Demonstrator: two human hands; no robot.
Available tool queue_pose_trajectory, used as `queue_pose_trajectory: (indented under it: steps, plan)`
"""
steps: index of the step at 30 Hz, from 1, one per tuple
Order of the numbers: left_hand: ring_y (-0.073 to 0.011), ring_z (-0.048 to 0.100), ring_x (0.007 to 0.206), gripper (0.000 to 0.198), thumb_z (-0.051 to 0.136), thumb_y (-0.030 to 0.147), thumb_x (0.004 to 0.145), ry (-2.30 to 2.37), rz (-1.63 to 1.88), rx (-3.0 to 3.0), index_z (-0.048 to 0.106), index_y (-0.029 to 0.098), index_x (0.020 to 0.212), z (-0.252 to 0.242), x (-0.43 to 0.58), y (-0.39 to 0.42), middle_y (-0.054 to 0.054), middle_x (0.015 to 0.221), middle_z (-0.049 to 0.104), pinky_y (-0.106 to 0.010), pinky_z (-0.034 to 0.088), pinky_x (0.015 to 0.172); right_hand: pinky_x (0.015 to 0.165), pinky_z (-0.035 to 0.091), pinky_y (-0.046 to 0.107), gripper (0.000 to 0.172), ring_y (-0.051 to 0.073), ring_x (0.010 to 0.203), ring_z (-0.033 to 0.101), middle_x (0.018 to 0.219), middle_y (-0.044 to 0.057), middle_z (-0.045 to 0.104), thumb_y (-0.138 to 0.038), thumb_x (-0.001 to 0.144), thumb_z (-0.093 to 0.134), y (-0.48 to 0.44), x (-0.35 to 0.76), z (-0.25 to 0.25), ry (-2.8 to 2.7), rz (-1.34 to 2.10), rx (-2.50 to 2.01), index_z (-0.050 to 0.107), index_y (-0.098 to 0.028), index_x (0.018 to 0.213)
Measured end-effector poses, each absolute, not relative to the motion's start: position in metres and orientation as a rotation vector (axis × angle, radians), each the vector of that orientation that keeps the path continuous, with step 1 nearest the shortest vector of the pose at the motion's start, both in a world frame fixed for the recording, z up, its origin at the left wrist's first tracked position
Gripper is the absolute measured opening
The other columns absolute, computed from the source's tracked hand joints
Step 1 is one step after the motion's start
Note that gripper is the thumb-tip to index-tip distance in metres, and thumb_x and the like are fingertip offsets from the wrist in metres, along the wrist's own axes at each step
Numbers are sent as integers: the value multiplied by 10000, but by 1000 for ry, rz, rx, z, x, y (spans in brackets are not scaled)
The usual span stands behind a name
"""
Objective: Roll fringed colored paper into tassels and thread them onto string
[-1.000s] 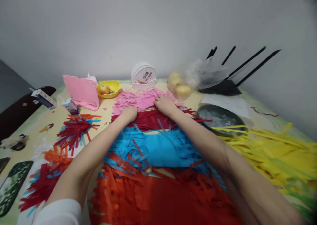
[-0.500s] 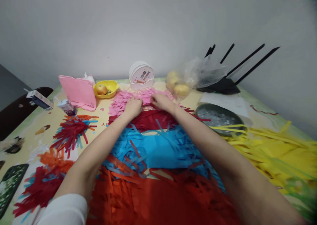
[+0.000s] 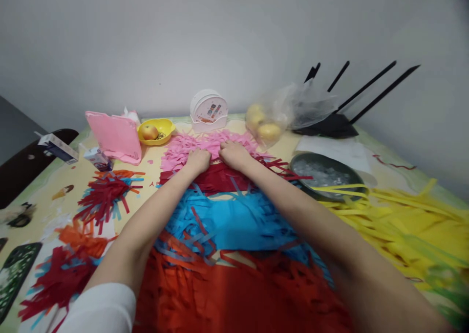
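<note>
My left hand (image 3: 200, 161) and my right hand (image 3: 234, 156) are close together at the far side of the table, fingers curled and closed at the upper edge of a dark red fringed tissue paper sheet (image 3: 223, 177). Their fingertips are partly hidden. Just beyond lies pink fringed tissue paper (image 3: 229, 137), touching or nearly touching my knuckles. Under my forearms spreads a blue fringed sheet (image 3: 234, 223) with a plain middle band. Nearest to me is an orange-red fringed sheet (image 3: 234, 294).
Left are mixed tassel bunches (image 3: 106, 196), a phone (image 3: 16, 274), drink cartons (image 3: 58, 148), a pink tablet case (image 3: 115, 137) and a yellow bowl (image 3: 166, 127). Right are bagged fruit (image 3: 269, 131), a dark dish (image 3: 353, 176), a black router (image 3: 330, 126) and yellow fringed paper (image 3: 421, 220).
My right hand has moved slightly left and down. The dark red strip's edge between my hands now lies lower, nearer to me. The view has shifted slightly.
</note>
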State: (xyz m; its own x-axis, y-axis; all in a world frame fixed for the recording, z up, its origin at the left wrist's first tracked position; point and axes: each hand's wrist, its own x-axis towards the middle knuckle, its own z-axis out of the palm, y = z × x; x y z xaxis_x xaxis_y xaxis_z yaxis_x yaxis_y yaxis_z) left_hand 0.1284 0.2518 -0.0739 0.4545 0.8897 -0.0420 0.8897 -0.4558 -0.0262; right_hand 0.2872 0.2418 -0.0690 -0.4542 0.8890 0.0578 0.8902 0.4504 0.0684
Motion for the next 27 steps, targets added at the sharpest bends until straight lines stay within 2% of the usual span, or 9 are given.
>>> queue_pose_trajectory:
  steps: [4,9,14,18,20,24,27]
  plan:
    - [-329,595,1182,297,574,337,911,-1678,54,-2686,720,162,1102,-72,127,258,-180,1143,714,-479,441,1006,872,435,363,333,303,1134,564,1137,224,652,-164,973,421,246,287,-69,-2625,-124,-1662,726,-70,1067]
    - [-298,638,1130,349,563,400,921,-1729,-1,-2687,698,189,1164,-74,126,265,-149,1124,730,-427,471,975,832,437,305,259,256,1040,618,1114,187,676,-199,947,504,256,290,-69,-2537,-43,-1702,722,-97,1044]
    - [-291,638,1109,336,474,347,961,-1733,-101,-2641,697,175,1144,-74,129,264,-147,1099,733,-460,433,1011,764,425,254,163,191,895,639,986,113,721,-182,902,579,267,295,-74,-2448,67,-1704,729,-125,928]
    - [-307,577,1176,347,527,386,931,-1671,-183,-2628,660,183,1179,-71,134,255,-132,1166,707,-476,398,1036,744,423,260,183,188,835,630,917,102,717,-206,919,562,269,297,-73,-2384,102,-1681,723,-122,901]
    - [-309,542,1209,351,518,373,939,-1659,-217,-2603,636,174,1202,-69,138,252,-143,1229,675,-466,395,1027,786,429,282,197,210,878,621,946,121,706,-207,928,540,264,297,-68,-2355,88,-1657,716,-118,913]
    - [-298,526,1194,317,380,207,985,-1688,-281,-2505,619,139,1183,-60,142,252,-170,1220,657,-444,386,992,950,395,361,303,282,1101,550,1148,199,637,-231,979,410,240,287,-60,-2304,9,-1575,661,-93,1079]
    - [-304,501,1203,326,344,176,989,-1654,-332,-2458,605,147,1181,-46,139,253,-169,1232,638,-447,356,994,982,395,368,316,282,1119,554,1165,194,641,-235,982,391,223,273,-66,-2356,37,-1501,630,-95,1134]
